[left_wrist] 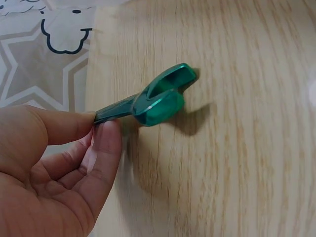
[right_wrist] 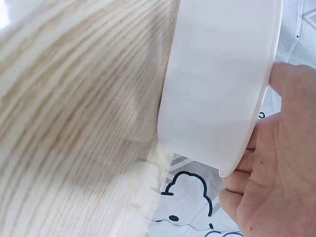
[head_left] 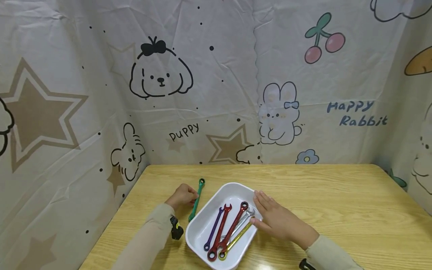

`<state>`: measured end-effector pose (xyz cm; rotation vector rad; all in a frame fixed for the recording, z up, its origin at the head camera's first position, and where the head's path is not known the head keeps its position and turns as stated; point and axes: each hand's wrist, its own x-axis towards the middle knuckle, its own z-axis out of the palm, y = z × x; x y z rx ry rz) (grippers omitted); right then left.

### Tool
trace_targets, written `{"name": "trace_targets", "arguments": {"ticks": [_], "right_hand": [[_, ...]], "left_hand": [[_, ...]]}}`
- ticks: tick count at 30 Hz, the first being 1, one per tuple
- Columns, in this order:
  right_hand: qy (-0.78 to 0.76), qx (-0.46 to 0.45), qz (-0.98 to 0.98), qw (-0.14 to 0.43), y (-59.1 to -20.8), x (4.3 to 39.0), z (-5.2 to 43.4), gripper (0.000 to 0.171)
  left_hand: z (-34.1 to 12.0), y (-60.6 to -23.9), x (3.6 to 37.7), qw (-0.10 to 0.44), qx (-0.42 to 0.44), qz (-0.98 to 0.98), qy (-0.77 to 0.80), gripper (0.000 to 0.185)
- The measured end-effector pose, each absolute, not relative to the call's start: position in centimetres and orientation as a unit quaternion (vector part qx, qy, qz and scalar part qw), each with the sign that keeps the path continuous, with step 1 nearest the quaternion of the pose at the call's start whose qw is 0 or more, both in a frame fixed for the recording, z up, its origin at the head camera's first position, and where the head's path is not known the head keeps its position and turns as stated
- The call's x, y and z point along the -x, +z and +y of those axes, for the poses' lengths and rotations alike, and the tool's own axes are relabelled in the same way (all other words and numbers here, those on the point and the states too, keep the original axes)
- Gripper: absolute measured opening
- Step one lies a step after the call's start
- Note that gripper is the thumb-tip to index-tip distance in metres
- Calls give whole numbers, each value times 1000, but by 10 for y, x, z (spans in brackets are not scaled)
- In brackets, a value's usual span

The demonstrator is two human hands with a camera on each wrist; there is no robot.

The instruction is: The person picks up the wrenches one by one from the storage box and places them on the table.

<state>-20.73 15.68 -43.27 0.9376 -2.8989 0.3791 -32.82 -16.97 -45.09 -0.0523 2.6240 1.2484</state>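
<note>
Between thumb and fingertips my left hand point(head_left: 183, 195) pinches a green combination wrench point(head_left: 197, 200), left of a white tray point(head_left: 192, 242). Its ring end points away from me; the left wrist view shows the open end point(left_wrist: 165, 101) over the wood. My right hand point(head_left: 281, 221) rests against the tray's right rim, fingers extended toward the far corner and thumb on the edge. Inside the tray lie a purple wrench point(head_left: 213, 229), two red wrenches point(head_left: 221, 231) point(head_left: 236, 225), a silver wrench point(head_left: 241, 222) partly hidden under one of them, and a yellow wrench point(head_left: 239, 237).
Everything stands on a light wooden table point(head_left: 337, 210). A cloth curtain point(head_left: 222, 93) with cartoon prints hangs behind it and along both sides. A black wrist device point(head_left: 176, 227) is strapped over the left sleeve.
</note>
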Motion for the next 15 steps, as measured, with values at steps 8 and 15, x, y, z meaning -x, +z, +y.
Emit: {"name": "trace_targets", "arguments": {"ticks": [8, 15], "right_hand": [[122, -311, -942, 37, -431, 207, 156, 74], [123, -310, -942, 32, -429, 207, 156, 74]], "left_hand": [[-173, -454, 329, 104, 19, 901, 420, 8], [-176, -458, 332, 88, 19, 906, 413, 9]]}}
